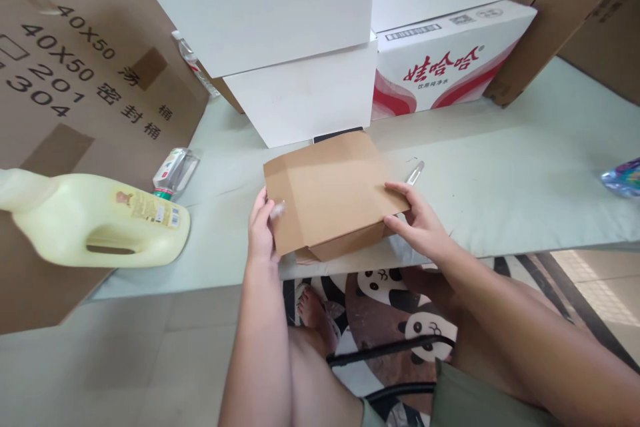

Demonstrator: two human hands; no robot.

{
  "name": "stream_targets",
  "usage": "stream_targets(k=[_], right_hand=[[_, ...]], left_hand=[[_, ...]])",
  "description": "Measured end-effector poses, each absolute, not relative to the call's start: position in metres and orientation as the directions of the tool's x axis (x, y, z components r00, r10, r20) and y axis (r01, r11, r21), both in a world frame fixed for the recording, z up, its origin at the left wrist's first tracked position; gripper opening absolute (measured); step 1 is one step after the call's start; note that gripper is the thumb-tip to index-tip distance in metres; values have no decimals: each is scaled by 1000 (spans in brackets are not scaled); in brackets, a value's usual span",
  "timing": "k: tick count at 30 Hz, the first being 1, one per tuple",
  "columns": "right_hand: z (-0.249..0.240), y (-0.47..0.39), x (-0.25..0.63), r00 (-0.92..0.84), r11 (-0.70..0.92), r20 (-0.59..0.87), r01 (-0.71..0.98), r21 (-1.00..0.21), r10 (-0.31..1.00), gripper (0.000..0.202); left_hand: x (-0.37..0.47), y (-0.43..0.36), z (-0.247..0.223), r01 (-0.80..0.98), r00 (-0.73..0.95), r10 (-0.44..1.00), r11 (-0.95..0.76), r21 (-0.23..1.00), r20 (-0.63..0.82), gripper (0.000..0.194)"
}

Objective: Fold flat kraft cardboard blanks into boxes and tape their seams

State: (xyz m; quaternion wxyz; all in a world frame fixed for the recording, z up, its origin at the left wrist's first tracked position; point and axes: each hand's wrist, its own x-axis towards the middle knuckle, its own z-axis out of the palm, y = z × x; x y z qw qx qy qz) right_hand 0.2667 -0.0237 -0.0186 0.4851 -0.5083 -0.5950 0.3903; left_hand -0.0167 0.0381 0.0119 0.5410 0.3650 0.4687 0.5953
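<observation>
While holding cardboard box (333, 187) in front of white box (305, 97), pinching its side edges between fingers of left hand (261, 233) and right hand (424, 223), steadying it; likely needing even support.

Looks like a packing corner, whether in a home or a shop is unclear: big printed cartons (100, 100) and plain white boxes (305, 90) crowd a cloth-covered worktop (490, 180), above pale floor tiles (165, 353) and a panda-print mat (380, 287)
</observation>
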Motion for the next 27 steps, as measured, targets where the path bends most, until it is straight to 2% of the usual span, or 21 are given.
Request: stream_targets(k=[7,17,27], right_hand=[[-13,-23,265,-5,175,180,253,-952,984,48],[-8,-24,265,1,178,187,299,-938,982,45],[-8,-25,265,8,176,187,304,-936,982,44]], left_hand=[[-15,35,14,-315,-72,995,49,948,-75,70],[-16,36,11,-265,-78,995,44,963,-67,69],[-14,33,15,-310,-24,998,51,949,-61,66]])
